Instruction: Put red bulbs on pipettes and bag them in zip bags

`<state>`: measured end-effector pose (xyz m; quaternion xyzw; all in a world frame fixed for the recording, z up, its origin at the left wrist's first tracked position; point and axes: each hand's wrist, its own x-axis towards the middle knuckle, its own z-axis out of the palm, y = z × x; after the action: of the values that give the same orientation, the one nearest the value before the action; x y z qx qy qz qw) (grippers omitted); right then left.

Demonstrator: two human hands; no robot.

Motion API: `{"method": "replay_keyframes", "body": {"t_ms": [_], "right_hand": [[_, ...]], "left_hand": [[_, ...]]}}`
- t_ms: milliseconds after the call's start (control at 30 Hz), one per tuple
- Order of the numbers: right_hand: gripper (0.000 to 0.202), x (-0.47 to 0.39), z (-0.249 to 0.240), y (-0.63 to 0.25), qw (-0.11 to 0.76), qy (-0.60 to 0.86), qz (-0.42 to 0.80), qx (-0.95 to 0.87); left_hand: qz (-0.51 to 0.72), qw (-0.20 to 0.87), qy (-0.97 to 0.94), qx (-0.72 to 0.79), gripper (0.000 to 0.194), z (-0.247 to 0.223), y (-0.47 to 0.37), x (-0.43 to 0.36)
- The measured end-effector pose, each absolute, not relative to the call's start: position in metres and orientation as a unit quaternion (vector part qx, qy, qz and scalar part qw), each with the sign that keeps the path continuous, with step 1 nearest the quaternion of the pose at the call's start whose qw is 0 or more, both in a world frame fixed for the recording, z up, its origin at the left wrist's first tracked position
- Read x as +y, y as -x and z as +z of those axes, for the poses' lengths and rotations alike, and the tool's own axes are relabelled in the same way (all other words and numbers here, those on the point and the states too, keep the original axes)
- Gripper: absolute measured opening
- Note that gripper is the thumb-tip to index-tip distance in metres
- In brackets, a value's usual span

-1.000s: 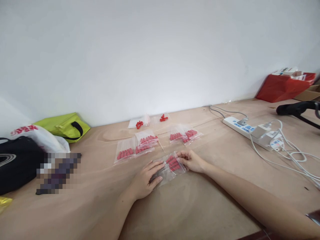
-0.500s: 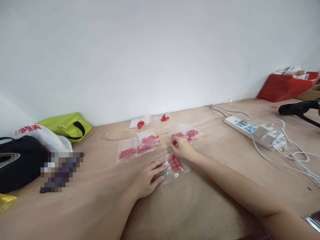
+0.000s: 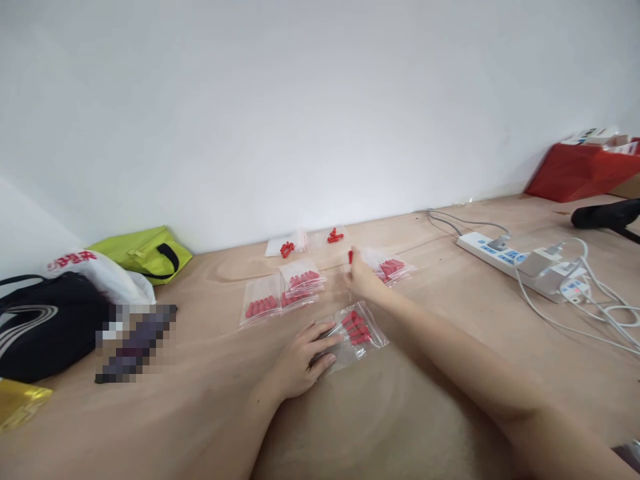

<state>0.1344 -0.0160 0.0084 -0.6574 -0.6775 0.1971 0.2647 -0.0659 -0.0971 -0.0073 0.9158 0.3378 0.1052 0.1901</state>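
Observation:
My left hand [image 3: 305, 360] lies with its fingers spread on the near end of a clear zip bag [image 3: 343, 357], which holds several small red capsule-shaped pieces [image 3: 357, 327]. My right hand [image 3: 365, 277] is closed above the bags on the right, with red [image 3: 351, 257] showing upright at its fingertips. Faint plastic beside those fingers looks like a small zip bag, seen edge-on and blurred. Right beside this hand lies another zip bag [image 3: 400, 269] of red pieces. Left of centre, several overlapping zip bags [image 3: 261, 293] hold red pieces in rows.
By the wall, loose red pieces [image 3: 287, 249] and more red pieces [image 3: 335, 235] rest on plastic bags. A power strip [image 3: 483, 248] with white cables lies to the right, before a red bag [image 3: 575, 173]. Black [image 3: 50, 327] and lime-green bags [image 3: 140, 253] stand left.
My right hand has risen slightly, and red now shows upright at its fingertips. My left hand stays on the clear bag. The whole view has shifted a little.

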Motion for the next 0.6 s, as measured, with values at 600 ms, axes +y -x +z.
{"method": "replay_keyframes", "body": {"t_ms": [600], "right_hand": [[0.056, -0.085, -0.042, -0.18, 0.639, 0.461, 0.451, -0.419]], "left_hand": [[0.105, 0.164, -0.919, 0.342, 0.038, -0.004, 0.062, -0.094]]}}
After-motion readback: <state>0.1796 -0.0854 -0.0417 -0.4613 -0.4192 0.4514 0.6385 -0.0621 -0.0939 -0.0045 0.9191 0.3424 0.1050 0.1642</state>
